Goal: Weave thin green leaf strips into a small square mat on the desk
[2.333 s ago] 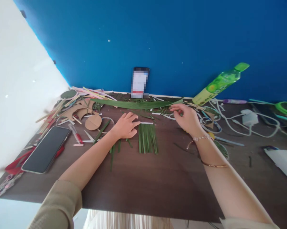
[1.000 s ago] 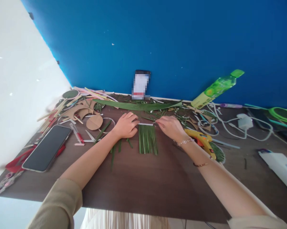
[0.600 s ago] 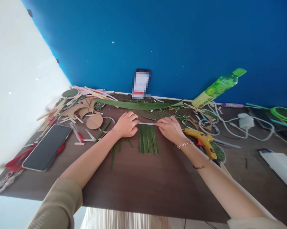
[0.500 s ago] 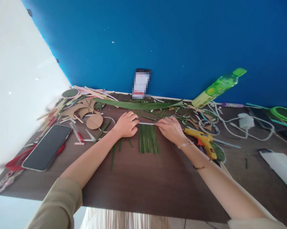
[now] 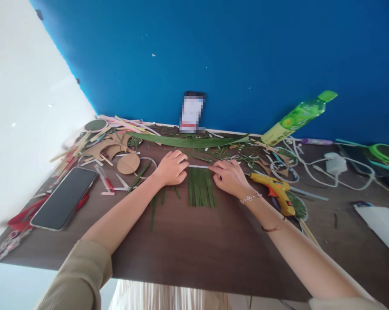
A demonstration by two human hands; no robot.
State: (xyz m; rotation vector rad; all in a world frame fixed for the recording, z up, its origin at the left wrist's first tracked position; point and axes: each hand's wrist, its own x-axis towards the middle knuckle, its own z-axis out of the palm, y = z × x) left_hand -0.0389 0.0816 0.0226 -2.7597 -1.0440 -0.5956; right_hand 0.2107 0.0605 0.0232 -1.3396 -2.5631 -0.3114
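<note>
A narrow white strip (image 5: pixel 199 166) lies across the top of a row of green leaf strips (image 5: pixel 201 188), which hang down like a fringe on the table. My left hand (image 5: pixel 172 169) is closed at the strip's left end, fingers curled. At the other end, my right hand (image 5: pixel 230 175) keeps its index fingertip on the white strip, with a small gap showing between finger and thumb. Its grip underneath is hidden. Loose green leaf pieces (image 5: pixel 153 213) lie below my left wrist.
Behind my hands lies a long green leaf (image 5: pixel 188 141) among scraps. A yellow glue gun (image 5: pixel 276 191) is right of my right hand. A phone (image 5: pixel 65 199), a red-handled cutter (image 5: pixel 105 178) and a cardboard disc (image 5: pixel 128 164) lie left. A green bottle (image 5: pixel 297 119) leans against the blue wall.
My right fingers have shifted slightly, and a gap now shows between thumb and index finger. My left hand, the white strip and the leaf fringe stay nearly in place.
</note>
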